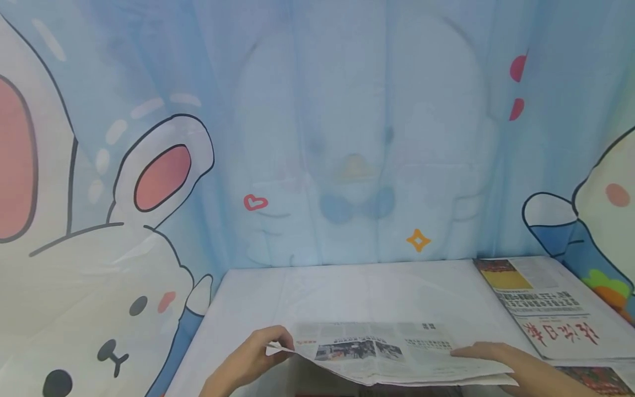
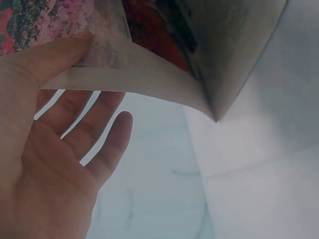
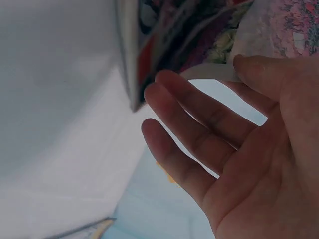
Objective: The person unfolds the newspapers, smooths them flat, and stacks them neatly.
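A newspaper (image 1: 426,353), printed with text and photos, is held up over the front of the white table. At its left edge my left hand (image 1: 253,353) pinches the paper. The left wrist view shows that thumb on a page with a pink flower picture (image 2: 75,20) and the fingers behind it. On the other side my right hand (image 1: 496,355) grips the right edge. In the right wrist view its thumb presses a colourful page (image 3: 279,30), the index finger is partly hidden behind the paper, and the other fingers spread loosely.
Another newspaper (image 1: 550,309) with red characters lies flat at the table's right side. Nearer, part of a further printed sheet (image 1: 600,380) shows behind the right forearm. A blue cartoon curtain (image 1: 347,110) hangs along the back of the white table (image 1: 347,292).
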A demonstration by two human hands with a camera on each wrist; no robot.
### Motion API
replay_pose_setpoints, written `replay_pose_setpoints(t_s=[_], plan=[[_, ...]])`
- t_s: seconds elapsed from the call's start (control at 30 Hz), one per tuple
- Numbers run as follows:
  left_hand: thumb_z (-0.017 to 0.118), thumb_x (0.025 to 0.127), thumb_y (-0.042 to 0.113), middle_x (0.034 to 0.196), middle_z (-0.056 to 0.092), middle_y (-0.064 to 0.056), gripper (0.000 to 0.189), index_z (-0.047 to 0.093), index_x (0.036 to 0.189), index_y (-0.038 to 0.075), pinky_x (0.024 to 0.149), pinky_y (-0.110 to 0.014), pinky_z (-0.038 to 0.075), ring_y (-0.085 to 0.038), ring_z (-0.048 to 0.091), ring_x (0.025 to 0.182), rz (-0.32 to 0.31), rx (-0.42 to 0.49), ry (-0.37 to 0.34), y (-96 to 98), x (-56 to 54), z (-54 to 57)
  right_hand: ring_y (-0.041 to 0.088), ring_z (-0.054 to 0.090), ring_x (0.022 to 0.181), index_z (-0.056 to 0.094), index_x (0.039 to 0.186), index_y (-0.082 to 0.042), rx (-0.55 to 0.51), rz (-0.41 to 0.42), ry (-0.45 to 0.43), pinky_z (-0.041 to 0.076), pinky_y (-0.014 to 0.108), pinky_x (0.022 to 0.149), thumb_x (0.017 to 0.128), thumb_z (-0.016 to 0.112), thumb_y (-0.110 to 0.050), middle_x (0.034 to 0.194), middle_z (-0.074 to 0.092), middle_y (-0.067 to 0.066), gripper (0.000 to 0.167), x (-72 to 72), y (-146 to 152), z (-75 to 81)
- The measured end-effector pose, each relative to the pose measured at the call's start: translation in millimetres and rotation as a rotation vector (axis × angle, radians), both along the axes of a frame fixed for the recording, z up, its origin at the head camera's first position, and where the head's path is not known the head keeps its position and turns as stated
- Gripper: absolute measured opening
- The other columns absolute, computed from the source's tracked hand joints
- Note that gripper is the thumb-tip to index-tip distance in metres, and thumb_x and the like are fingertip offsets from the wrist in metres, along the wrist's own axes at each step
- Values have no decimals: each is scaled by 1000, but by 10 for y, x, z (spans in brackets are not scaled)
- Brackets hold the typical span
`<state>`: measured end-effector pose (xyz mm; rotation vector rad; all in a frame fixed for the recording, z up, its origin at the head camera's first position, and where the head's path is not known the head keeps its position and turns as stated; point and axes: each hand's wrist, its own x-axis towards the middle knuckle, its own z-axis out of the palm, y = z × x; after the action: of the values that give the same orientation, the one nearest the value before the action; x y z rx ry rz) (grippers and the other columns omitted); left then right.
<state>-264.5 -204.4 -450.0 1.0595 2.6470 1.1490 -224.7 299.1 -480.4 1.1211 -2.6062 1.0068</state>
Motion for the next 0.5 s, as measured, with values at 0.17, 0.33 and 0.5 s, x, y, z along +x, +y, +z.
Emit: replay_pose_setpoints(t_s=[0.17,0.33,0.5], plan=[[69,95,14,99,69,11,10,63,96,23,88,-30,56,-6,66,100,-21,16,-2,5,85,52,4,67,112,68,124,-13,-84,43,215,46,9,93,88,66,-6,122,72,-1,37,143,21,-9],[67,97,24,98,69,12,4,64,99,25,89,-30,55,-4,65,101,-6,15,-16,-7,164,126,3,62,120,60,134,-7,-77,229,89,49,14,91,91,61,3,134,65,-2,45,155,149,61],[66,97,28,101,69,13,5,64,101,28,90,-29,54,-1,65,101,1,15,-18,-22,216,193,-4,51,130,52,142,-3,-55,365,-92,45,11,93,92,53,19,145,57,-6,55,139,290,167]])
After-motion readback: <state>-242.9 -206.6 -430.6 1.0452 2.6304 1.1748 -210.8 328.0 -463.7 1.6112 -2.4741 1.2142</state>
